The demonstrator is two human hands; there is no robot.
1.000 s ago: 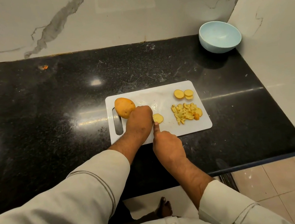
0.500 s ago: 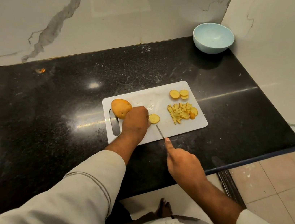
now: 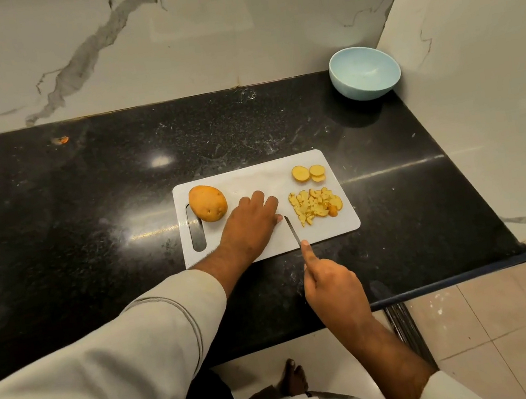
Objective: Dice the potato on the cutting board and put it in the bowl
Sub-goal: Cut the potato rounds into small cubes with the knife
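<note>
A white cutting board (image 3: 251, 175) lies on the black counter. On its left end sits a potato piece with skin (image 3: 207, 203). Three round slices (image 3: 308, 172) lie at the board's far right, and a pile of diced potato (image 3: 315, 207) is just in front of them. My left hand (image 3: 251, 223) rests flat on the board's middle with its fingers stretched out, and nothing shows under it. My right hand (image 3: 331, 284) grips a knife (image 3: 292, 230) with the forefinger along its spine. The blade tip is beside my left fingertips. An empty light blue bowl (image 3: 365, 73) stands in the far right corner.
Marble walls close the counter at the back and on the right. The counter's front edge (image 3: 435, 283) runs just behind my right hand, with tiled floor below. A small orange scrap (image 3: 62, 139) lies far left on the counter.
My right hand drew the knife back toward the counter's front edge. My left hand uncurled and moved right, covering the single slice that lay beside it. The potato piece now stands apart.
</note>
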